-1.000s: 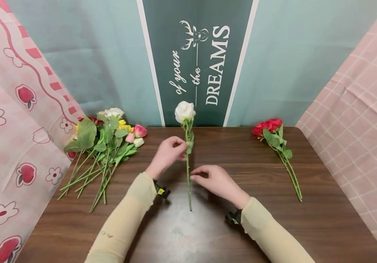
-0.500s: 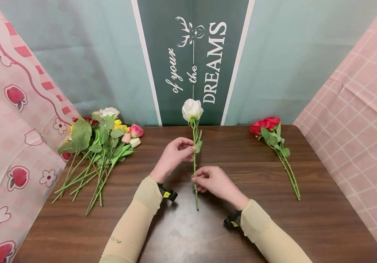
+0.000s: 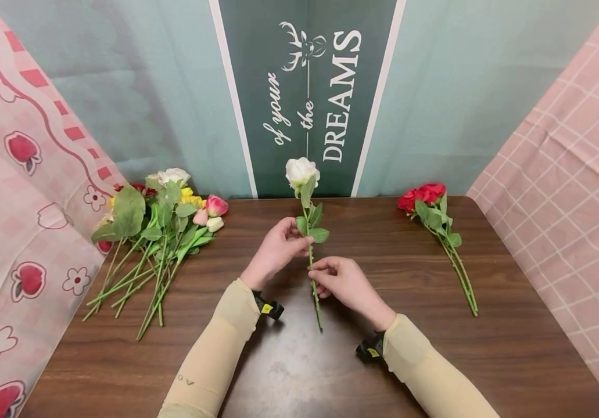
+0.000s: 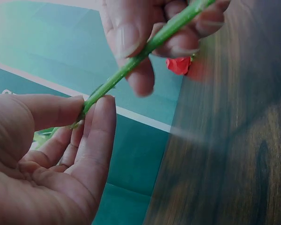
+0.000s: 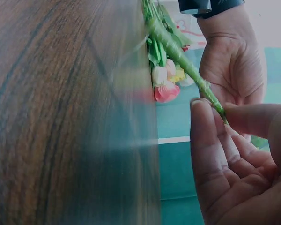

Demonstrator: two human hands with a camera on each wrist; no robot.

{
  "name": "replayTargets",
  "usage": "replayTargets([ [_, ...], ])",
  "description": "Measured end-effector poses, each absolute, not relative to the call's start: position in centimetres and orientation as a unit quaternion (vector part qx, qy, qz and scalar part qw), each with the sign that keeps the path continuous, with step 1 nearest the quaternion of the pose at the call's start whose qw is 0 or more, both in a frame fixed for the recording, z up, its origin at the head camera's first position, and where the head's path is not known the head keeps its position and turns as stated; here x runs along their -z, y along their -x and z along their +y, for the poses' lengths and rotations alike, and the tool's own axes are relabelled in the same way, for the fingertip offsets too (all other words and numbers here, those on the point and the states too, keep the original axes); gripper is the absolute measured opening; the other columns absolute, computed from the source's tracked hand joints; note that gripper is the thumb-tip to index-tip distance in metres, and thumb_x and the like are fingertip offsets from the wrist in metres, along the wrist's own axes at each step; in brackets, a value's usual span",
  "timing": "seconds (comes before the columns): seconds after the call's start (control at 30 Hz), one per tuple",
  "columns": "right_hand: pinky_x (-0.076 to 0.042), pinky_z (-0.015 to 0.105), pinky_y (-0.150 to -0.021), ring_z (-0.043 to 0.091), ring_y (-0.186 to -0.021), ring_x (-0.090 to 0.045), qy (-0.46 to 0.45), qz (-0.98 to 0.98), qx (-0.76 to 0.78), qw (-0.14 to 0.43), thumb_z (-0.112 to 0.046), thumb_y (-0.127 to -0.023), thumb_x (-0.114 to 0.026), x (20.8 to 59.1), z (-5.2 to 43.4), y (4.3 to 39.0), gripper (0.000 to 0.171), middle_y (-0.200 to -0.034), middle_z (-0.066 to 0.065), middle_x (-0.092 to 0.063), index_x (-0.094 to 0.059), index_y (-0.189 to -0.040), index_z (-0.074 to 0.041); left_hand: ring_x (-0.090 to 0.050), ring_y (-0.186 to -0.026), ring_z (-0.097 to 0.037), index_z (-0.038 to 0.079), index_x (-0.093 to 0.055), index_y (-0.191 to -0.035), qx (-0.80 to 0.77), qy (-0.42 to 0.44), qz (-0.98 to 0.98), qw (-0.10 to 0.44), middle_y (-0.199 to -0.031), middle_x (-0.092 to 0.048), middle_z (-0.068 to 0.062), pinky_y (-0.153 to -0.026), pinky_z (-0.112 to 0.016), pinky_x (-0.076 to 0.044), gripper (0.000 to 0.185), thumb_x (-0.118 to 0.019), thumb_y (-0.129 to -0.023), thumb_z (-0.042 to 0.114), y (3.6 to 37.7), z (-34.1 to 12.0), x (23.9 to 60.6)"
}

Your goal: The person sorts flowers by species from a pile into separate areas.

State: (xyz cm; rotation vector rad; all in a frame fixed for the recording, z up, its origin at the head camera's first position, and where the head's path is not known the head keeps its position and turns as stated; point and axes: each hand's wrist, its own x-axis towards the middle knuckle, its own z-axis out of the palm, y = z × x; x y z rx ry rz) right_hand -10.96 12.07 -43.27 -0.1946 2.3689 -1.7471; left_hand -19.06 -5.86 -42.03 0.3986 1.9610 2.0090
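Observation:
A white rose (image 3: pixel 301 172) with a long green stem and several leaves is held up over the middle of the table, bloom toward the back cloth. My left hand (image 3: pixel 277 248) pinches its stem between thumb and fingers just below the leaves. Lower on the same stem (image 4: pixel 145 50), the thumb and fingers of my right hand (image 3: pixel 345 284) pinch it too. The cut end of the stem points toward me. In the right wrist view the stem (image 5: pixel 182 61) runs up from the right fingertips, with the left hand (image 5: pixel 234 61) behind.
At the left of the table (image 3: pixel 289 371) lies a pile of mixed flowers (image 3: pixel 163 226) with stems toward me. Two or so red roses (image 3: pixel 424 200) lie at the right. A printed cloth hangs behind, and pink cloths flank both sides.
My right hand has come to the stem and grips it. The rose has shifted slightly right and turned, so more leaves show and its lower end slants right.

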Motion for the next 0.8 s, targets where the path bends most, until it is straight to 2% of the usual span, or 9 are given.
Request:
replayTargets([
  [0.1,-0.062,0.038,-0.063,0.021,-0.065,-0.069,0.055,0.803,0.588,0.083,-0.011,-0.096,-0.072,43.3,12.4,11.2,0.022,-0.08,0.014,-0.072,-0.069,-0.11,0.007,-0.07,-0.089,-0.024,0.0,-0.054,-0.122,-0.704,-0.144,0.68,0.147,-0.11,-0.063,-0.018,-0.08,-0.039,-0.061,0.032,-0.071,-0.095,0.003,19.0,-5.6,42.0],
  [0.3,-0.061,0.037,-0.063,0.021,-0.065,-0.068,0.032,0.828,0.557,0.061,-0.01,-0.095,-0.072,43.0,14.2,11.3,0.015,-0.087,0.017,-0.073,-0.07,-0.105,0.001,-0.072,-0.092,-0.026,0.0,-0.056,-0.127,-0.688,-0.173,0.695,0.119,-0.114,-0.064,-0.019,-0.083,-0.041,-0.061,0.033,-0.068,-0.097,0.003,18.3,-4.7,42.2],
  [0.4,-0.061,0.036,-0.062,0.021,-0.065,-0.069,0.018,0.849,0.526,0.043,-0.011,-0.096,-0.072,42.9,16.3,10.9,0.015,-0.088,0.016,-0.074,-0.07,-0.105,0.001,-0.071,-0.097,-0.023,0.004,-0.056,-0.135,-0.628,-0.21,0.743,0.098,-0.121,-0.065,-0.017,-0.086,-0.039,-0.059,0.038,-0.067,-0.099,0.01,17.7,-3.9,42.2],
  [0.53,-0.06,0.035,-0.061,0.02,-0.065,-0.069,0.0,0.884,0.467,0.02,-0.013,-0.097,-0.071,43.1,20.6,10.2,0.018,-0.089,0.013,-0.073,-0.07,-0.106,0.002,-0.066,-0.109,-0.02,0.01,-0.05,-0.148,-0.489,-0.289,0.82,0.064,-0.133,-0.062,-0.01,-0.093,-0.035,-0.054,0.052,-0.065,-0.1,0.023,16.4,-2.6,42.2],
  [0.6,-0.058,0.034,-0.058,0.018,-0.063,-0.067,-0.006,0.91,0.416,0.003,-0.015,-0.097,-0.07,43.0,23.1,9.8,0.018,-0.088,0.01,-0.073,-0.07,-0.106,0.001,-0.061,-0.119,-0.02,0.012,-0.046,-0.153,-0.41,-0.342,0.844,0.047,-0.139,-0.058,-0.007,-0.1,-0.036,-0.051,0.058,-0.065,-0.1,0.028,15.5,-1.9,42.3],
  [0.7,-0.054,0.034,-0.057,0.016,-0.062,-0.063,-0.012,0.946,0.323,-0.028,-0.016,-0.097,-0.069,42.7,26.9,9.3,0.017,-0.088,0.008,-0.073,-0.072,-0.105,-0.001,-0.052,-0.132,-0.021,0.014,-0.043,-0.156,-0.307,-0.425,0.851,0.028,-0.147,-0.053,-0.005,-0.11,-0.037,-0.044,0.06,-0.063,-0.102,0.031,14.1,-0.7,42.4],
  [0.8,-0.051,0.04,-0.061,0.019,-0.067,-0.063,-0.023,0.968,0.243,-0.051,-0.016,-0.097,-0.068,42.1,30.2,8.8,0.017,-0.091,0.011,-0.074,-0.073,-0.104,-0.001,-0.047,-0.138,-0.019,0.016,-0.043,-0.156,-0.241,-0.492,0.837,0.02,-0.15,-0.05,-0.004,-0.115,-0.035,-0.038,0.058,-0.062,-0.103,0.032,12.8,0.5,42.6],
])
